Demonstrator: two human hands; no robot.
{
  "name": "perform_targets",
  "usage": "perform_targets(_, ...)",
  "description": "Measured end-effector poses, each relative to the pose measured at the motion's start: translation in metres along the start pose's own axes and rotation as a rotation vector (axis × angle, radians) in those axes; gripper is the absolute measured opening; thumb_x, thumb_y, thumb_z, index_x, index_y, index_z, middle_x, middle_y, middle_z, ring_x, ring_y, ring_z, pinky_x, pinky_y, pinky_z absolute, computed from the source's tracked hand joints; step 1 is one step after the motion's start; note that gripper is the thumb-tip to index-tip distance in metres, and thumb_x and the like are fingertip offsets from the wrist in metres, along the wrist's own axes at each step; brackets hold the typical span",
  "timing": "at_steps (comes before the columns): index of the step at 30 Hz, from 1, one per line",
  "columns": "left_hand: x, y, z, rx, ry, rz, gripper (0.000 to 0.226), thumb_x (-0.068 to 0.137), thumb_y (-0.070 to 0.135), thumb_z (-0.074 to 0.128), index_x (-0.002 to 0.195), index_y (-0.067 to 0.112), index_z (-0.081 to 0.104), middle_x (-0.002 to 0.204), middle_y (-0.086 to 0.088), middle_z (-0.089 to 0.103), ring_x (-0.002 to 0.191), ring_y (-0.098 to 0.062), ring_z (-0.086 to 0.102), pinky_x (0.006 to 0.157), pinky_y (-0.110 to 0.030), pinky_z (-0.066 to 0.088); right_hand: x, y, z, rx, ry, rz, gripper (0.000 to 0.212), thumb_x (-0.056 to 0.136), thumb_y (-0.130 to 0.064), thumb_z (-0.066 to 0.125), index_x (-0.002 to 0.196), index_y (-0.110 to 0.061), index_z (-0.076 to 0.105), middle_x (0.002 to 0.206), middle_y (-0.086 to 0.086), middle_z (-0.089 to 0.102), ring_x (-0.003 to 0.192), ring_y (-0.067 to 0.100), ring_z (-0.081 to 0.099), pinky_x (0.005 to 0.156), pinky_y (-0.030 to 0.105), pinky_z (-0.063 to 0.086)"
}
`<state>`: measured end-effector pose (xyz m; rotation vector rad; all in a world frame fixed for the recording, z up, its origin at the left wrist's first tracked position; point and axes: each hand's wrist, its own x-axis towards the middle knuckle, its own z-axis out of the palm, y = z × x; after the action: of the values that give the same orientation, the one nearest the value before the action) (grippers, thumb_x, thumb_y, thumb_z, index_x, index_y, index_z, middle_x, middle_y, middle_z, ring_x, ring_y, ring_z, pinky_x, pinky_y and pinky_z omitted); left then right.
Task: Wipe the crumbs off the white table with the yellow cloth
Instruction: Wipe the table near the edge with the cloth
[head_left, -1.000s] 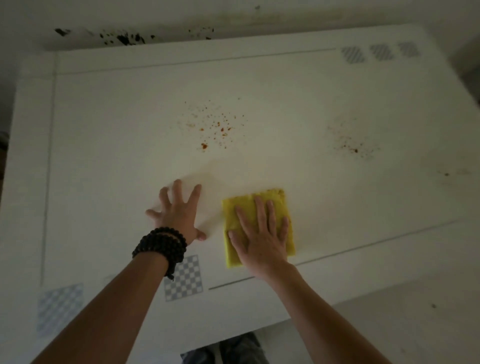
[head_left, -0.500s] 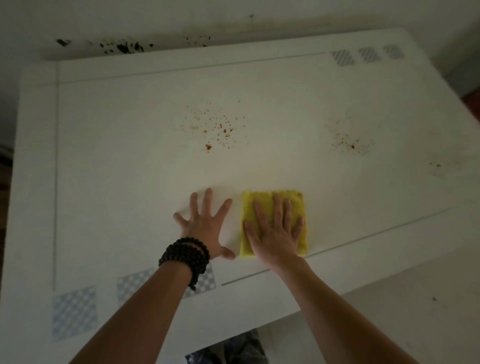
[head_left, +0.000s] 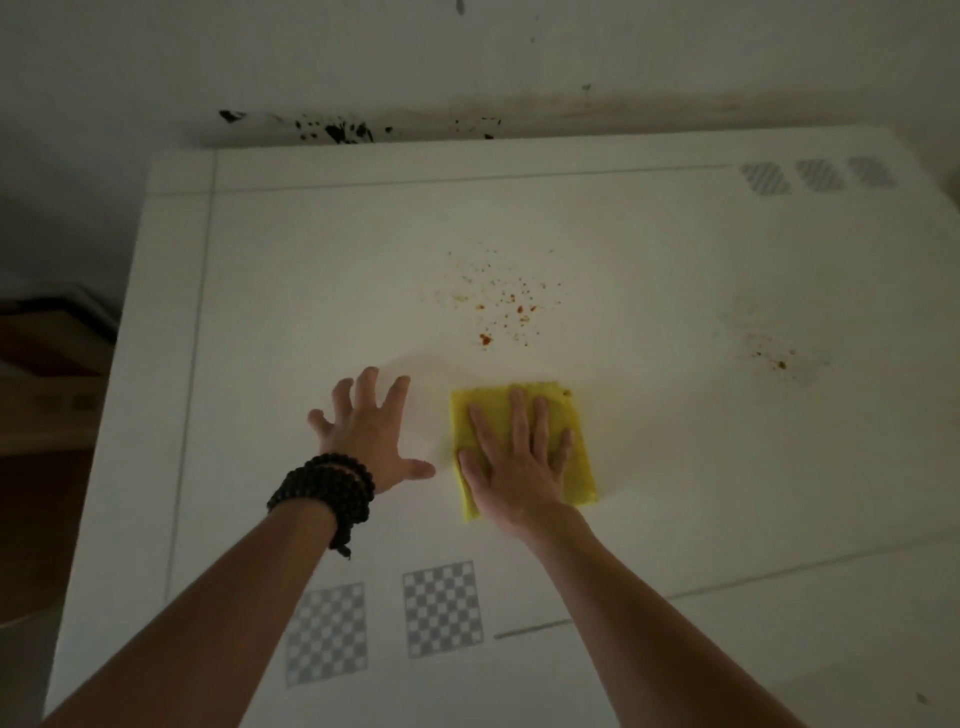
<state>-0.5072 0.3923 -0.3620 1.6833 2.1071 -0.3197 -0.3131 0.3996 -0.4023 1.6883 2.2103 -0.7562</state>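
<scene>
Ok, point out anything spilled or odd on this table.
Reddish crumbs lie scattered beyond the yellow cloth, with a fainter patch to the right. Black splatter marks the wall behind the white table.

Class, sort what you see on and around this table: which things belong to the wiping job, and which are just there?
Part of the job:
yellow cloth under the right hand
crumbs
fainter crumb patch
white table

Just there:
left hand flat on the table
bead bracelet
checkered markers

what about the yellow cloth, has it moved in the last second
Yes. The yellow cloth under the right hand has slid away from the person, toward the middle patch of crumbs; the gap between them is smaller.
</scene>
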Motion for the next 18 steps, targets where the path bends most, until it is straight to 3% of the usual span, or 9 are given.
perform_targets(4,0.036,-0.004,-0.012,-0.01,0.035,-0.037,0.118,0.059,0.076,0.069,0.149,0.035,0.005,0.156,-0.004,-0.004,0.141,-0.032,0.003,0.105,-0.061,0.022,0.043,-0.016,-0.02,-0.005,-0.002,-0.039,0.062,0.097,-0.069,0.011,0.149,-0.055,-0.02,0.157,-0.004,-0.044,0.137,0.025,-0.049,0.106,0.06,-0.032)
perform_targets(12,0.111,-0.013,-0.036,0.004,-0.151,-0.154,0.154,0.034,0.08,0.076,0.141,0.042,-0.029,0.151,-0.002,-0.032,0.14,-0.041,-0.019,0.105,-0.069,0.017,0.155,-0.05,-0.079,-0.05,0.033,-0.151,0.061,0.1,-0.064,0.015,0.155,-0.051,-0.008,0.16,0.0,-0.039,0.14,0.027,-0.045,0.104,0.059,-0.034)
perform_targets(14,0.117,-0.015,-0.038,-0.012,-0.152,-0.149,0.152,0.035,0.079,0.077,0.141,0.043,-0.026,0.15,0.0,-0.031,0.14,-0.04,-0.018,0.106,-0.068,0.019,0.17,-0.05,-0.085,-0.06,0.036,-0.173,0.061,0.1,-0.064,0.015,0.154,-0.051,-0.008,0.16,-0.001,-0.039,0.141,0.027,-0.045,0.106,0.06,-0.032)
perform_targets(18,0.113,-0.027,-0.047,-0.015,-0.087,-0.13,0.135,0.038,0.078,0.076,0.142,0.044,-0.003,0.15,-0.003,-0.005,0.134,-0.035,0.006,0.1,-0.055,0.029,0.126,-0.043,-0.058,-0.071,-0.005,-0.203,0.06,0.098,-0.066,0.01,0.152,-0.053,-0.013,0.158,-0.002,-0.042,0.138,0.025,-0.048,0.107,0.062,-0.03)
